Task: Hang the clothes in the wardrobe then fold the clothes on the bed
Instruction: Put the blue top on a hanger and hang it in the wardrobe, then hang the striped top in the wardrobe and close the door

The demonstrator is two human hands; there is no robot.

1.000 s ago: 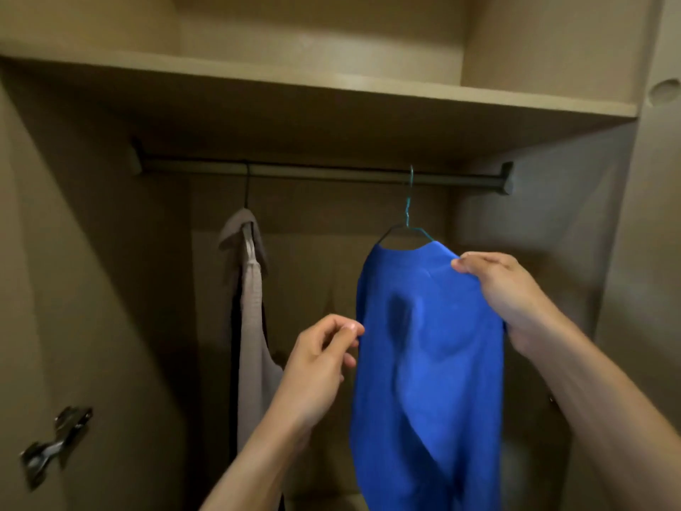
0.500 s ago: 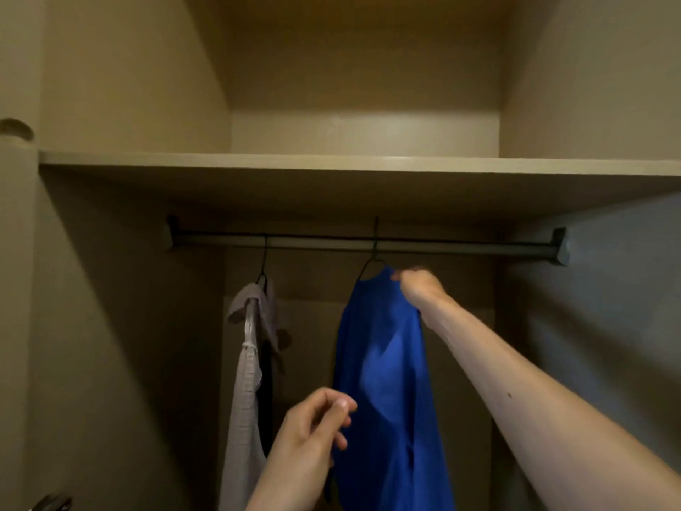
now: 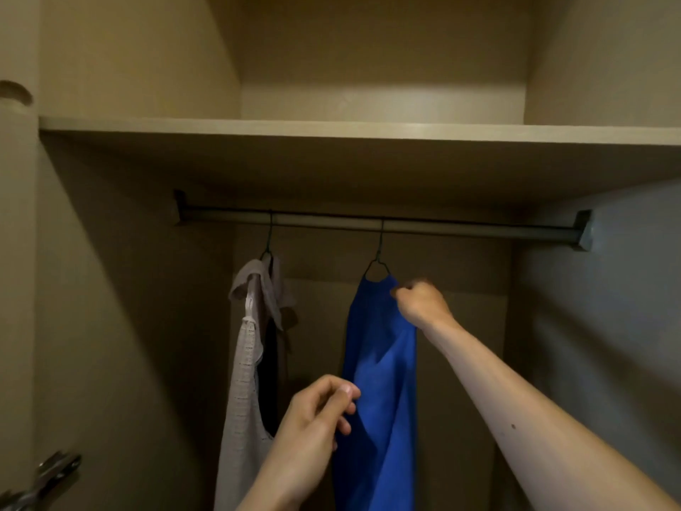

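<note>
Right hand (image 3: 420,306) still gripping blue top (image 3: 379,363), left hand (image 3: 313,418) alongside.

A pale shelf (image 3: 350,129) spans the wardrobe (image 3: 121,326) from side to side, and the compartment above it has a lit back wall. Under the shelf a dark rail (image 3: 460,228) runs level between a left bracket (image 3: 179,208) and a right bracket (image 3: 584,230), each fixed to a side wall. A shiny metal hinge (image 3: 44,477) sits at the lower left, partly cut off by the frame, and a round recess (image 3: 14,92) shows in the panel edge at the upper left, just above shelf level.
</note>
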